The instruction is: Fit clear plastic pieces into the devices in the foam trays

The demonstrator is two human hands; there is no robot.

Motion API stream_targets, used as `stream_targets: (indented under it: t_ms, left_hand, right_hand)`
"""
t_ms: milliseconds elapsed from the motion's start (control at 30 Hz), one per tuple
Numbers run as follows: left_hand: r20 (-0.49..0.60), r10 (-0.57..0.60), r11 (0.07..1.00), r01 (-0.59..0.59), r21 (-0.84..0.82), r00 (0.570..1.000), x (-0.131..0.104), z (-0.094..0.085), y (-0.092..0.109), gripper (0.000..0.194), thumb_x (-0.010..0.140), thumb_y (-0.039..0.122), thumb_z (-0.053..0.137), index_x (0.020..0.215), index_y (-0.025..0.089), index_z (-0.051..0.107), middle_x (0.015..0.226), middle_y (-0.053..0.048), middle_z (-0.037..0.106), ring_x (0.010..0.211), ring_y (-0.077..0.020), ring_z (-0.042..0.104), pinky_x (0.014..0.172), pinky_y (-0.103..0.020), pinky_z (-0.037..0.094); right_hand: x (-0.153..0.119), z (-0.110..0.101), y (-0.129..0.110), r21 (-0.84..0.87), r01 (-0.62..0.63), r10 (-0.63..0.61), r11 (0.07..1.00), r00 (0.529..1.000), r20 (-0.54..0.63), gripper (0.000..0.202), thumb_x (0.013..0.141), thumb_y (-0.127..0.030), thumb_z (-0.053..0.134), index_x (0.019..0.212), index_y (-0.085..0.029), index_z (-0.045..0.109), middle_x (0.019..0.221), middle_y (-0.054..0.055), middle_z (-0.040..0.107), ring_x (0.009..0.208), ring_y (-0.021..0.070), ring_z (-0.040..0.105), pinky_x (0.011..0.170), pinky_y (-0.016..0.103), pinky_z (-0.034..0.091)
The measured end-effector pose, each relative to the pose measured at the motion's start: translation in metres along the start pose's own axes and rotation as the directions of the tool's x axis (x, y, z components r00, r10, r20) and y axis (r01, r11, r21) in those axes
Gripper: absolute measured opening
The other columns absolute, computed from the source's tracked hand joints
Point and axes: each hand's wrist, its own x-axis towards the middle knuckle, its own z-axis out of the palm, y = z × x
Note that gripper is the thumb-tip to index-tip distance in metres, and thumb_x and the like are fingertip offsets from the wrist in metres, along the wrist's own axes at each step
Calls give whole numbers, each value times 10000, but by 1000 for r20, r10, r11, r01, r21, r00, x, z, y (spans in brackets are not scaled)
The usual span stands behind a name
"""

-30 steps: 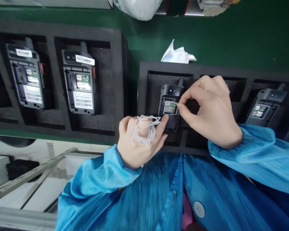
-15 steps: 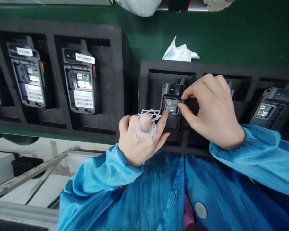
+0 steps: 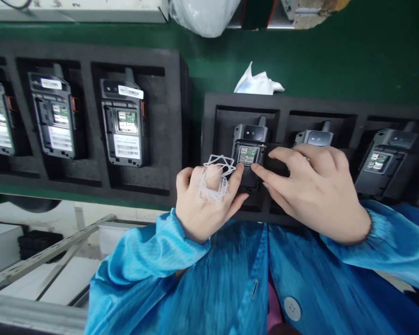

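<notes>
A black handheld device lies back-up in the leftmost slot of a black foam tray, its open compartment showing a small green board. My left hand rests against the device's lower left edge, with several thin white frame-shaped pieces looped over its fingers. My right hand lies flatter, its fingertips pressing on the device's lower right part just below the board. Both sleeves are blue.
A second foam tray at the left holds three similar devices with white labels. More devices sit in slots to the right. A crumpled white wipe lies on the green table behind. Metal framing shows below the table's edge.
My right hand has dropped from a pinch at the board's right edge to a flatter press below it, uncovering the neighbouring device. The left hand has stayed put.
</notes>
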Motion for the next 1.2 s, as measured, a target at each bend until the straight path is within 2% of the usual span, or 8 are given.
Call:
stream_targets:
  t_ms: [267, 467, 600, 800, 900, 1067, 1133, 1200]
  left_hand:
    - [69, -111, 994, 112, -3, 991, 15, 2, 2, 624, 913, 566, 453, 1427, 213, 471, 1120, -157, 549, 941, -300, 479, 835, -451, 335]
    - [73, -126, 992, 126, 3, 989, 19, 6, 4, 575, 924, 525, 459, 1416, 229, 474, 1122, -153, 556, 945, -298, 496, 835, -449, 332]
    - [66, -134, 991, 134, 5, 989, 20, 8, 7, 545, 933, 478, 465, 1402, 201, 486, 1118, -152, 569, 944, -293, 509, 843, -444, 328]
    - [-33, -127, 991, 128, 29, 991, 9, 3, 2, 566, 914, 502, 506, 1393, 201, 498, 1023, -122, 602, 882, -259, 510, 827, -411, 325]
    - [-89, -90, 996, 91, 13, 992, -5, -6, -2, 446, 885, 504, 563, 1201, 196, 636, 943, -107, 611, 855, -253, 512, 797, -393, 335]
    - [-79, 229, 966, -237, -106, 970, -28, -3, 1, 350, 842, 507, 640, 959, 182, 698, 809, -75, 608, 744, -220, 512, 679, -345, 355]
    - [-37, 302, 948, -305, -97, 952, -34, 8, 4, 306, 852, 450, 651, 992, 181, 695, 840, -73, 629, 758, -218, 537, 678, -338, 376]
    - [-36, 328, 943, -329, -49, 944, -36, 20, 7, 245, 868, 376, 648, 1025, 193, 689, 876, -68, 647, 766, -212, 555, 687, -331, 394]
  right_hand:
    - [12, -2, 2, 46, -112, 108, 993, 991, 74, 443, 892, -397, 523, 1285, -197, 563, 1305, 142, 514, 1159, 356, 454, 897, 476, 387]
    - [12, 2, 5, -1, -33, 33, 999, 996, 77, 455, 918, -375, 495, 1323, -171, 525, 1329, 149, 507, 1175, 337, 450, 923, 466, 360]
    - [12, 2, 5, 34, -51, 48, 998, 995, 88, 464, 911, -416, 511, 1306, -174, 537, 1329, 157, 496, 1185, 345, 437, 927, 470, 354]
    - [16, 5, 1, 90, -73, 66, 993, 995, 75, 438, 903, -396, 539, 1293, -199, 557, 1319, 149, 496, 1189, 339, 428, 942, 472, 358]
    - [11, -3, 2, 158, -99, 98, 982, 995, 12, 443, 898, -388, 556, 1289, -179, 558, 1294, 143, 515, 1174, 327, 433, 946, 461, 378]
    - [-44, -16, 4, 363, -21, 96, 932, 977, -190, 229, 856, -286, 620, 1050, -166, 595, 1033, 81, 596, 900, 199, 528, 788, 349, 449]
    - [-82, -12, 2, 376, -41, 111, 926, 980, -166, 150, 851, -273, 622, 961, -180, 581, 952, 56, 594, 832, 169, 536, 730, 313, 455]
    - [-121, -3, -1, 314, -171, 198, 934, 978, -57, 158, 868, -315, 604, 959, -189, 575, 973, 59, 592, 857, 164, 561, 730, 299, 478]
